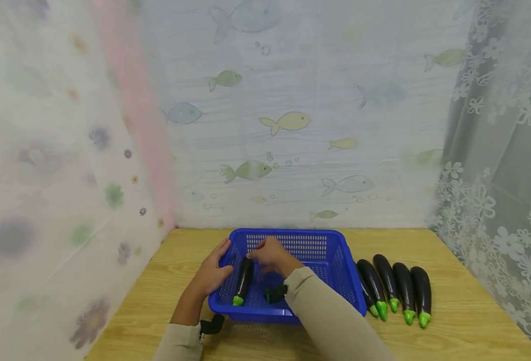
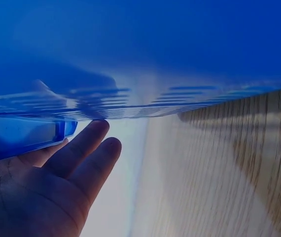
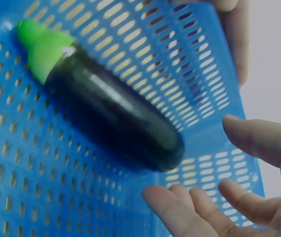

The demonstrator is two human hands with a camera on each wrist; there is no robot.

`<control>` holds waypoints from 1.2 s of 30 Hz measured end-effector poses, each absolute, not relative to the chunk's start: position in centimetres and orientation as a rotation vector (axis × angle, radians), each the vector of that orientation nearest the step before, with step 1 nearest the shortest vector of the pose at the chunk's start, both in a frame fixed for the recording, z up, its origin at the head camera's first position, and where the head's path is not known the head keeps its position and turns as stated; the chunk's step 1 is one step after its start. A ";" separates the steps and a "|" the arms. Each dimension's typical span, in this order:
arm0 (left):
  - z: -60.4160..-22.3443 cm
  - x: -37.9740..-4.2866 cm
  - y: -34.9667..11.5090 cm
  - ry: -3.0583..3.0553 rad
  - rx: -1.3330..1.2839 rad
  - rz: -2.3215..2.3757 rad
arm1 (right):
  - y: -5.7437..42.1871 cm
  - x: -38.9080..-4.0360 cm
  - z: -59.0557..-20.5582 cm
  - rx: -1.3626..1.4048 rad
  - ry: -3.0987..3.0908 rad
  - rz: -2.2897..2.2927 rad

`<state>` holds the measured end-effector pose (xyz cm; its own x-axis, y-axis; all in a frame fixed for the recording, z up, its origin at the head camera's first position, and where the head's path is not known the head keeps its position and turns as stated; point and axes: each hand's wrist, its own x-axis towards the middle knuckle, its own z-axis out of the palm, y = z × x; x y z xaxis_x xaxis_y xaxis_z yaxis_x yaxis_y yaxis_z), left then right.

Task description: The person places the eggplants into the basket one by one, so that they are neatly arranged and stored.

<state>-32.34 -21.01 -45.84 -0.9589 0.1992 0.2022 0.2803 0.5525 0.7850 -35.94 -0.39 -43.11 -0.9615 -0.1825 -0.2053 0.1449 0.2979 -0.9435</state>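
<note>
A blue plastic basket [image 1: 288,320] with slotted walls stands on the table. One dark eggplant [image 1: 245,276] lies inside along its left wall, green stem end toward the near side. My right hand [image 1: 272,253] is inside the basket above the eggplant's far end. In the right wrist view, its thumb and fingers are spread apart, and the eggplant [image 3: 116,108] lies beyond the fingertips with no grip on it. My left hand [image 1: 213,271] rests at the basket's left rim, thumb toward the inside; its visible fingers [image 2: 88,165] extend fairly straight along the outside in the left wrist view.
Several eggplants [image 1: 406,291] lie side by side on the wooden table [image 1: 468,321], right of the basket, stems toward the near side. A fish-patterned curtain [image 1: 292,165] hangs behind the table, with floral sheets at both sides. Dark wrist devices [image 1: 212,325] sit below both hands.
</note>
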 end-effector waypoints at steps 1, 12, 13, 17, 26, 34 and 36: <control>-45.8 -32.3 -21.0 -2.689 -0.418 -1.380 | -0.4 -36.0 -42.9 -0.040 2.294 -1.732; -45.3 -32.1 -20.6 -2.701 -0.404 -1.374 | 0.2 -35.5 -41.2 -0.142 2.311 -1.823; -45.3 -32.1 -20.6 -2.701 -0.396 -1.376 | 0.3 -35.5 -41.0 -0.157 2.310 -1.825; -45.3 -31.9 -20.6 -2.699 -0.388 -1.357 | 1.0 -35.0 -40.4 -0.196 2.287 -1.829; -45.5 -32.2 -21.1 -2.676 -0.398 -1.392 | 2.8 -34.3 -39.4 -0.265 2.252 -1.844; -45.8 -32.5 -21.0 -2.667 -0.412 -1.413 | 4.6 -33.8 -38.1 -0.277 2.220 -1.863; -45.8 -32.5 -20.9 -2.664 -0.415 -1.410 | 5.3 -33.8 -37.8 -0.270 2.203 -1.874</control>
<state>-32.51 -20.93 -45.85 -0.9579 0.1926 0.2127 0.2842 0.5341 0.7962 -33.77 5.28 -37.81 -0.9550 -0.2907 -0.0595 0.0122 0.1621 -0.9867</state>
